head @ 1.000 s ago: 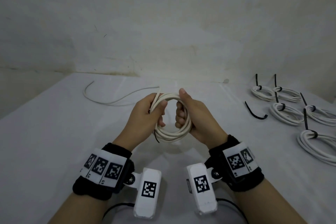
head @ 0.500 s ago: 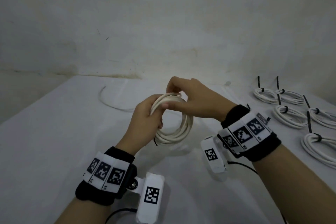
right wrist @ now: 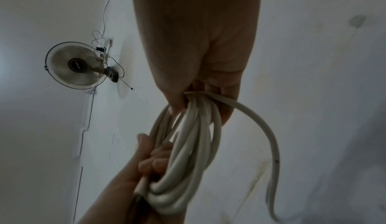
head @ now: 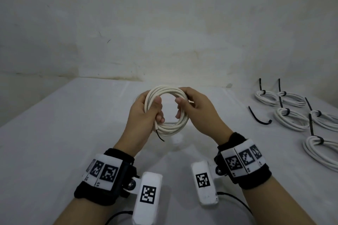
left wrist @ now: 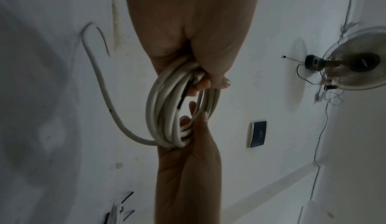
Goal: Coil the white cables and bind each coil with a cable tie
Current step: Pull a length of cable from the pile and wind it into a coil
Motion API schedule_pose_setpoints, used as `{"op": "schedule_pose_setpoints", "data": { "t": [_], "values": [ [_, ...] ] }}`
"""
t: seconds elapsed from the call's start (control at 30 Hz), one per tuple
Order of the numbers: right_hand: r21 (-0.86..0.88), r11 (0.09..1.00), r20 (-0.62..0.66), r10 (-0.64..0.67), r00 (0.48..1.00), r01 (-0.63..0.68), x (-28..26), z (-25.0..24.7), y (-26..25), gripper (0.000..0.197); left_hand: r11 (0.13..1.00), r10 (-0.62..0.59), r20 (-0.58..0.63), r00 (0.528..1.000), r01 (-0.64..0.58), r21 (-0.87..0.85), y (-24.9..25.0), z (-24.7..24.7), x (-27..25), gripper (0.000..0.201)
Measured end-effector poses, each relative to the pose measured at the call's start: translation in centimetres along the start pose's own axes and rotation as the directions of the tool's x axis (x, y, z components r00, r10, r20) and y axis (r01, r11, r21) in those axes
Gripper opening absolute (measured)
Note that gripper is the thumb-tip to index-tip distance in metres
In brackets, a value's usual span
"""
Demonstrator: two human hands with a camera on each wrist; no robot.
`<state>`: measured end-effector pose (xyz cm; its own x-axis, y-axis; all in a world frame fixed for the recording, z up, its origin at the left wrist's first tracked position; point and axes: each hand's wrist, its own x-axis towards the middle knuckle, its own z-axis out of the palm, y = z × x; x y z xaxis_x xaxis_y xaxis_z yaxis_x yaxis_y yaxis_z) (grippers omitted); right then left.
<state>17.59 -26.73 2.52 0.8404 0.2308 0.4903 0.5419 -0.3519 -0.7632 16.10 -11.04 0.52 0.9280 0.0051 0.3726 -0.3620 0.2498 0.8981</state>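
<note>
One round coil of white cable (head: 167, 109), held upright above the middle of the white table (head: 54, 142). Left hand (head: 144, 115) grips its left arc, thumb across the strands; right hand (head: 196, 109) curls round its right arc. One loose tail (right wrist: 269, 138) now hangs short; before, it trailed across the table. Five bound white coils (head: 290, 118) and one loose black cable tie (head: 257, 118) lie along the right edge.

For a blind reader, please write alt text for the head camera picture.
Two hands, left hand and right hand, hold a coil of white cable above a white table. At right lie five tied coils and one loose black tie.
</note>
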Motion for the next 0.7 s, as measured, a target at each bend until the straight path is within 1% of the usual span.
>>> {"op": "schedule_pose_setpoints", "data": {
  "t": [0.07, 0.13, 0.2, 0.3, 0.37, 0.43, 0.47, 0.5, 0.6, 0.7],
  "values": [
    [-0.024, 0.998, -0.033, -0.052, 0.998, 0.051, -0.3, 0.3, 0.2, 0.014, 0.983, -0.128, 0.073, 0.989, 0.136, -0.12, 0.3, 0.2, -0.1, 0.041],
    [-0.032, 0.996, -0.042, -0.084, 0.996, 0.082, -0.5, 0.4, 0.4, 0.014, 0.943, -0.243, 0.141, 0.96, 0.268, -0.197, 0.7, 0.3, -0.2, 0.049],
    [-0.031, 0.994, -0.047, -0.102, 0.994, 0.101, -0.7, 0.4, 0.3, 0.014, 0.916, -0.291, 0.176, 0.94, 0.327, -0.231, 1.0, 0.3, -0.1, 0.043],
    [-0.005, 0.994, -0.048, -0.113, 0.992, 0.113, -0.7, 0.7, 0.1, 0.013, 0.928, -0.26, 0.16, 0.952, 0.293, -0.231, 1.3, 0.2, -0.1, 0.033],
    [0.054, 0.996, -0.043, -0.076, 0.996, 0.078, -0.7, 0.4, 0.0, 0.017, 0.933, -0.234, 0.135, 0.963, 0.261, -0.246, 1.4, 0.2, -0.1, 0.03],
    [0.103, 0.994, -0.015, -0.027, 1.0, 0.029, -0.7, -0.3, 0.2, 0.036, 0.931, -0.221, 0.109, 0.969, 0.243, -0.272, 1.4, 0.4, -0.1, 0.029],
    [0.11, 0.994, 0.006, -0.006, 1.0, 0.005, -0.7, -0.8, 0.5, 0.042, 0.928, -0.215, 0.095, 0.972, 0.234, -0.289, 1.3, 0.4, -0.1, 0.029],
    [0.103, 0.995, 0.023, 0.011, 1.0, -0.014, -0.7, -1.2, 0.7, 0.04, 0.925, -0.207, 0.079, 0.975, 0.222, -0.31, 1.4, 0.3, 0.0, 0.029],
    [0.041, 0.998, 0.035, 0.049, 0.998, -0.05, -0.7, -2.6, 1.6, 0.017, 0.915, -0.177, 0.021, 0.984, 0.172, -0.365, 1.4, -0.1, 0.3, 0.03],
    [0.038, 0.996, 0.058, 0.085, 0.995, -0.087, -0.7, -3.3, 2.0, 0.009, 0.909, -0.154, -0.053, 0.987, 0.121, -0.398, 1.5, -0.5, 0.6, 0.032]
  ]
}}
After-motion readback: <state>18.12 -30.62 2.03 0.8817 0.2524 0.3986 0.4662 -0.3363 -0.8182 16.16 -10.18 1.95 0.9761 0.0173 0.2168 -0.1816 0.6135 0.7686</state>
